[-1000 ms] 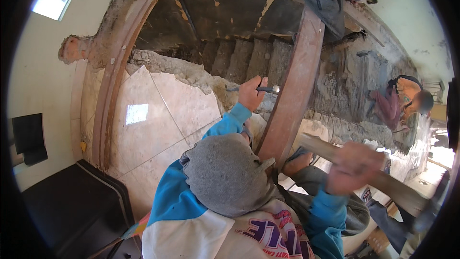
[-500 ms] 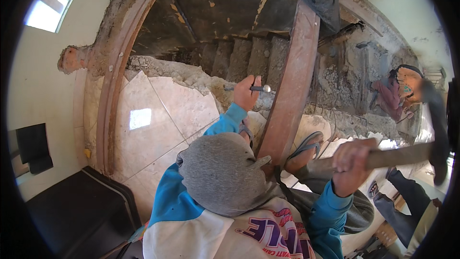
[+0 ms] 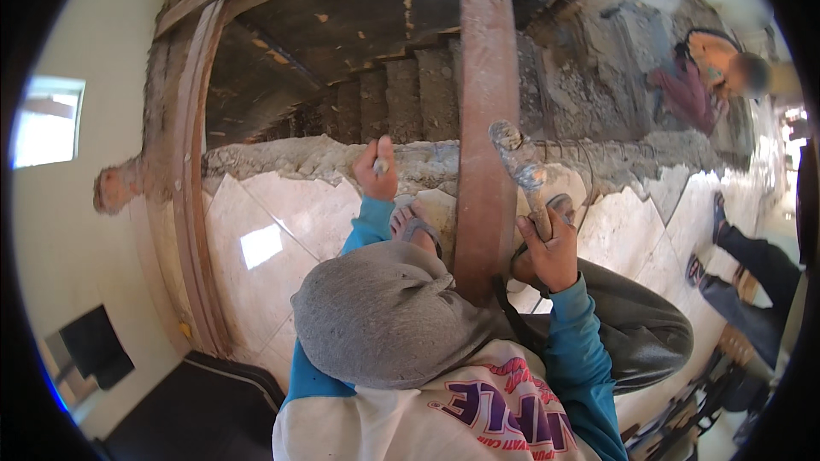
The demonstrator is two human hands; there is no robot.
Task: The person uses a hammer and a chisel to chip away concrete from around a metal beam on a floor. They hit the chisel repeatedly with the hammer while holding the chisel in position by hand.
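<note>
Swung inward since earlier, a mottled grey-brown hammer [image 3: 523, 164] points ahead from the right hand [image 3: 553, 249], clamped around its handle [image 3: 538, 207]. Left of this grip, beyond a long reddish wooden beam [image 3: 488, 77], the left hand [image 3: 371, 179] is closed on a grey metal rod [image 3: 381, 166].

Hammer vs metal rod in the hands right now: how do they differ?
Hand: the hammer is in the right hand, the metal rod in the left hand.
Visibility: the hammer's head and part of its handle show; the rod is mostly hidden, with only a small end visible.
Look: the hammer head is broad and blotchy brown-grey; the rod's end is small and pale.
Shared: each is gripped in one bare hand.
</note>
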